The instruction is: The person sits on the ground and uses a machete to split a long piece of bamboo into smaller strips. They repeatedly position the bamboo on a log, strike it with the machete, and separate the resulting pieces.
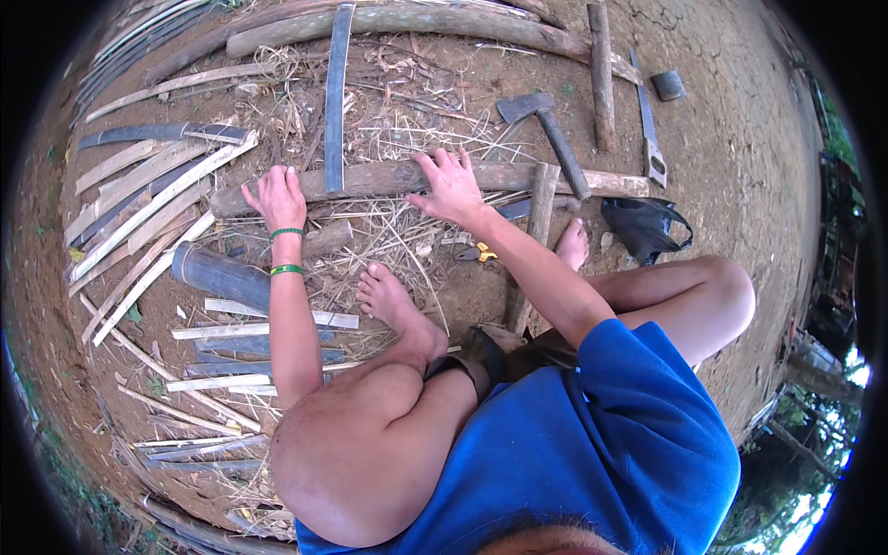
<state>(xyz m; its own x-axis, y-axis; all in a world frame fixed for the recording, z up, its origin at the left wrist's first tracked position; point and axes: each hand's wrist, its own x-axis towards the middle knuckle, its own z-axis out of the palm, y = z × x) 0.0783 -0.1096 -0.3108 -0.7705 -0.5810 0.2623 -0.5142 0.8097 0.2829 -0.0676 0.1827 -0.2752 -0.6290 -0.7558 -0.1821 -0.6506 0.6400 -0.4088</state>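
head view, and it's the log (375, 178) at the centre of things, lying crosswise on the ground just beyond the feet, both hands down on it! the left hand (277, 197) is on the log near its left end, knuckles up, fingers bent over the top; whether they grip underneath, can't tell from here. the right hand (449, 188) is further along, palm down, fingers spread across the wood, thumb out to the side. so the log runs under both hands and well on past the right one

between them, a long dark strip (337, 102) points away from the person, its near end lying on the log, closer to the left hand than the right! and over on the right, an axe (546, 129) lies at a slant, the end of its handle reaching over the log, with a short pole (541, 213) just beside that handle end, slanting back toward the person

moving outward now: yellow-handled pliers (477, 252) on the ground below the right forearm, a black plastic bag (645, 228) near the log's right end, a handsaw (649, 134) beyond it, a dark cup (668, 86) beside the saw's blade. away to the left, split strips (153, 199) lie in a loose spread, a thick dark tube (222, 277) beside the left forearm, and along the far side another log (416, 25) stretches across
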